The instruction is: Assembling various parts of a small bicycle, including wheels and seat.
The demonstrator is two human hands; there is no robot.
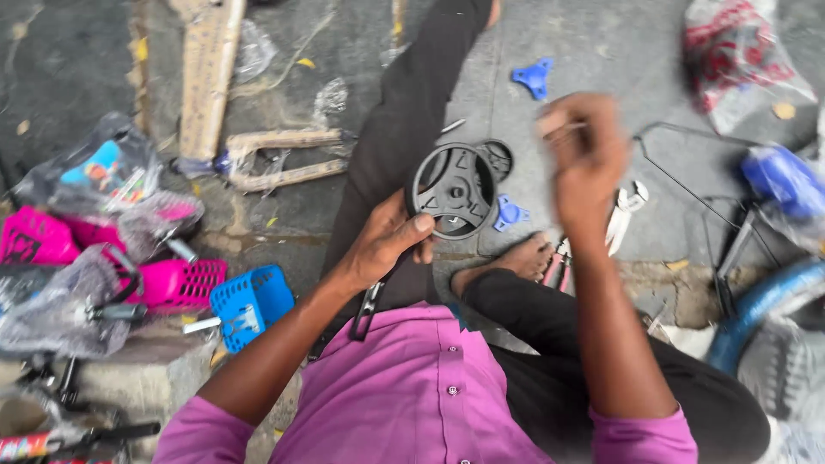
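My left hand [387, 239] grips a small black plastic wheel [453, 189] by its lower rim and holds it upright over my lap. My right hand [584, 155] is raised to the wheel's right, blurred, with its fingers pinched on a thin pale rod-like piece [563, 129]; what that piece is I cannot tell. A second black wheel [498, 157] lies on the ground just behind the held one. I sit on the ground in a purple shirt and black trousers, one bare foot [511, 260] below the wheel.
Blue plastic star-shaped parts lie near the foot [509, 212] and farther off [534, 77]. A blue basket [251, 302] and pink baskets [172, 279] sit left among plastic-wrapped parts. A blue bicycle frame [760, 301] and black wire frame [687, 167] are on the right.
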